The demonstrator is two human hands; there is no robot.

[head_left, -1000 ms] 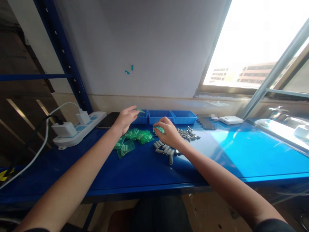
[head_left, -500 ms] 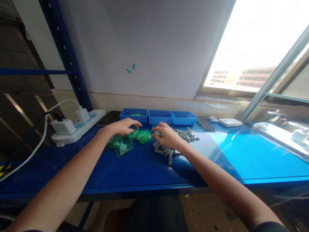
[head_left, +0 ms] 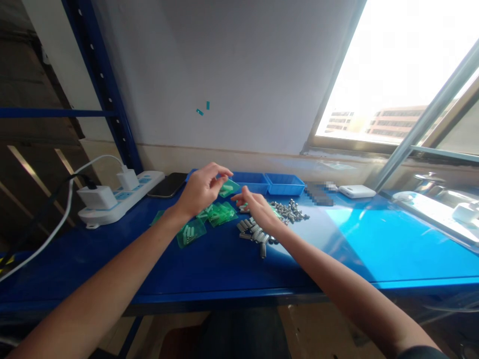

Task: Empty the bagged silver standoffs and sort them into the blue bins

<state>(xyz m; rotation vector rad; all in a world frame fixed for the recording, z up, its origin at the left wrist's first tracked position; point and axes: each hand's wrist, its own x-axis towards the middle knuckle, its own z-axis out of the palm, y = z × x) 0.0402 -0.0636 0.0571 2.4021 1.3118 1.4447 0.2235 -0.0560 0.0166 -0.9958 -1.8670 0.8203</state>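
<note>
My left hand [head_left: 205,189] is raised above the desk, with thumb and fingers pinched on a small green plastic bag [head_left: 229,188]. More green bags [head_left: 220,214] with pale pieces inside lie below it, one [head_left: 190,233] nearer the front. Close by on the right, my right hand [head_left: 258,208] hovers low over metal cylinders [head_left: 254,232], its thumb and forefinger apart. Some green plastic and pale pieces show around that hand's underside; what lies directly beneath is hidden. Smaller metal parts [head_left: 292,211] form a heap just beyond it.
Blue bins [head_left: 285,185] stand in a row against the wall; my left hand covers much of the leftmost. To the left are a phone [head_left: 168,185] and a white power strip [head_left: 123,199] with plugs and cables. A white box-like device [head_left: 357,191] lies right, beneath the window.
My left hand has lifted from the bag pile and moved right, now carrying a green bag. The right hand has turned slightly and its fingers have shifted, staying near the cylinders.
</note>
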